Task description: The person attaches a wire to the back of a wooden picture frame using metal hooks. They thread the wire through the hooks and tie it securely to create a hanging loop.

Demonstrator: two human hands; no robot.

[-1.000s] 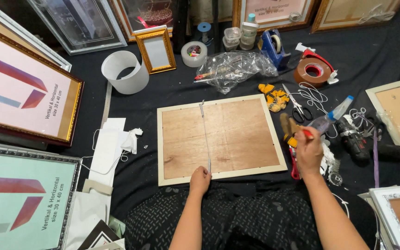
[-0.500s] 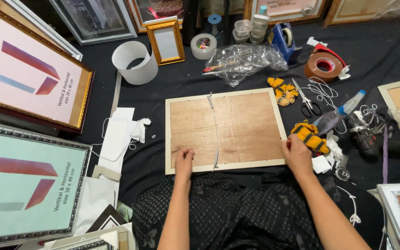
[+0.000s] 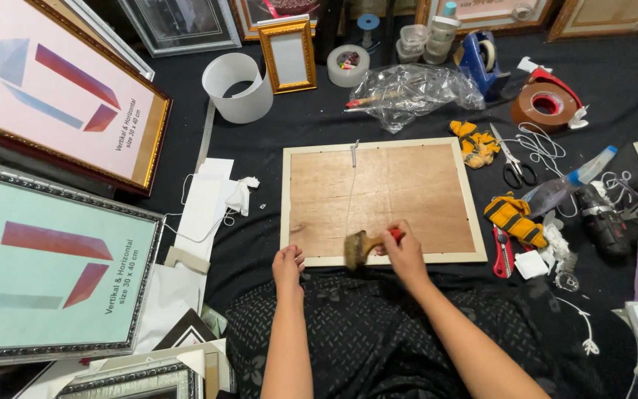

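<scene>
1. Your right hand point(image 3: 406, 255) has its fingers clamped on the red handle of a small brush point(image 3: 363, 246); the bristles point left and rest on the lower edge of the frame back point(image 3: 378, 199).
2. Your left hand point(image 3: 288, 266) lies with its fingers curled together at the lower left corner of the frame back, touching the cream border and holding nothing.
3. The frame back lies face down on the black cloth point(image 3: 297, 122) just in front of your knees: a brown board inside a cream border, with a thin cord point(image 3: 351, 181) running down from the middle of its top edge.
4. Right of the frame back lie a striped yellow glove point(image 3: 511, 218), a red cutter point(image 3: 500, 251), scissors point(image 3: 512, 162) and a clear bottle with a blue cap point(image 3: 566, 185); a dark power drill point(image 3: 603, 222) lies further right.
5. Behind the frame back lie a crumpled clear plastic bag point(image 3: 415, 92), a blue tape dispenser point(image 3: 481, 63) and a roll of brown tape in a red holder point(image 3: 544, 103).
6. At upper left stand a white plastic ring point(image 3: 238, 87) and a small gold frame point(image 3: 288, 55).
7. On your left, two large framed sample prints lie side by side: a gold one point(image 3: 60, 96) and a silver one point(image 3: 46, 266), with white paper scraps point(image 3: 208, 199) between them and the frame back.
</scene>
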